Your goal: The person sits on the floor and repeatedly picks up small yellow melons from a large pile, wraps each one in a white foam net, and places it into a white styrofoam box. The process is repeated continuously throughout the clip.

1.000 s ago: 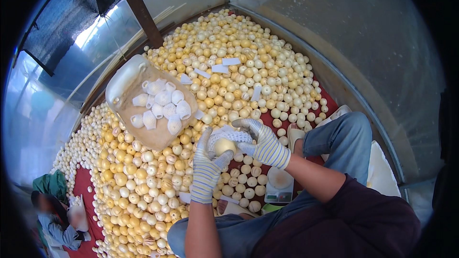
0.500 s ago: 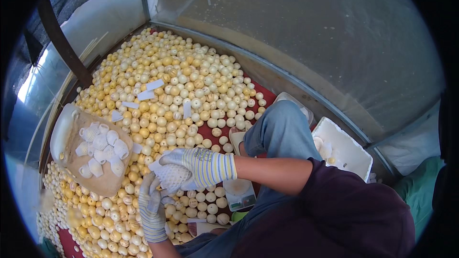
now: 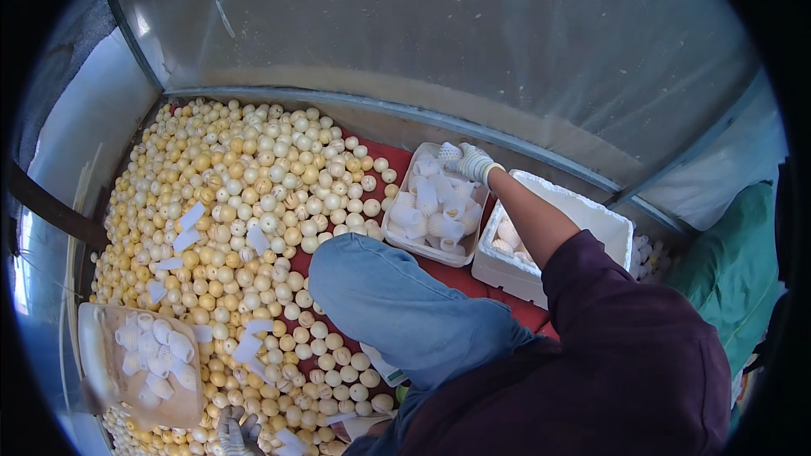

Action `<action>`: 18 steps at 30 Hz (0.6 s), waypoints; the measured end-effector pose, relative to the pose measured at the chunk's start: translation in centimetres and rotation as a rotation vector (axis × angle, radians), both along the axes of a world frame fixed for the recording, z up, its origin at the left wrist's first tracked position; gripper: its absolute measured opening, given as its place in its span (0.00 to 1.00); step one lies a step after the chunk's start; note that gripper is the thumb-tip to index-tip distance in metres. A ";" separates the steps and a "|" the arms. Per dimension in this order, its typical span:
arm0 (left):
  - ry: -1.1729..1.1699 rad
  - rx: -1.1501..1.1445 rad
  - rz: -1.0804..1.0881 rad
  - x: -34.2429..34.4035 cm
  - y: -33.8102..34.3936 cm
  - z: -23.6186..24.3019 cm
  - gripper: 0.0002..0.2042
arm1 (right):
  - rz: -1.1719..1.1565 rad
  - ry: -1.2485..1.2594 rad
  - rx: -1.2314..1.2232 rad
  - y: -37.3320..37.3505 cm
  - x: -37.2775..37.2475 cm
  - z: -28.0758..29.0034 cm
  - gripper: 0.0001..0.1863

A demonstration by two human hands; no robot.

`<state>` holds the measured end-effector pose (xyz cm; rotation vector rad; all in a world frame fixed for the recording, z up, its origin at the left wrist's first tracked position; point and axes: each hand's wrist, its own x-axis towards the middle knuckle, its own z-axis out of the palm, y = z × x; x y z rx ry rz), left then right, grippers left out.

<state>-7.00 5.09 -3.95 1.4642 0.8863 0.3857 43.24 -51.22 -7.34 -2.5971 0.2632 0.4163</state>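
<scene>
Fruit wrapped in white foam netting (image 3: pixel 450 152) sits in the fingertips of the right hand (image 3: pixel 471 162), at the far edge of a shallow white tray (image 3: pixel 395 241) already crowded with other net-sleeved fruit. The gloved fingers are curled round the wrapped fruit from the right, closed just enough to cradle it; it pokes out to the left of the fingertips, directly over the tray's far corner. The reach across the body, arm stretched out over the raised denim knee (image 3: pixel 397 304), suggests the tray was set to the right so finished pieces collect away from the loose pile.

Just right of the tray stands a deeper white foam box (image 3: pixel 591 219), with a few wrapped fruit visible inside. Down at the near edge, the left hand (image 3: pixel 239 432), in a striped work glove, rests low among the loose yellow fruit (image 3: pixel 245 169); only its fingers show, spread loosely, and I cannot tell whether they hold anything. Flat white foam sleeves (image 3: pixel 190 218) lie scattered over the pile, handy for picking up. A second tray of wrapped fruit (image 3: pixel 182 409) lies to the near left.
</scene>
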 end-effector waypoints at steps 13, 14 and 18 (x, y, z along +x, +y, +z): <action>0.119 -0.038 -0.041 0.6 0.4 -2.8 0.28 | 0.745 0.422 -0.621 1.5 -9.0 -8.1 0.28; 0.094 -0.106 -0.065 2.7 -1.7 -0.9 0.28 | 0.832 0.346 -0.737 1.1 -9.6 -9.6 0.22; 0.063 0.020 -0.120 3.2 -1.1 3.8 0.25 | 0.695 0.267 -0.641 5.4 -9.5 -7.7 0.32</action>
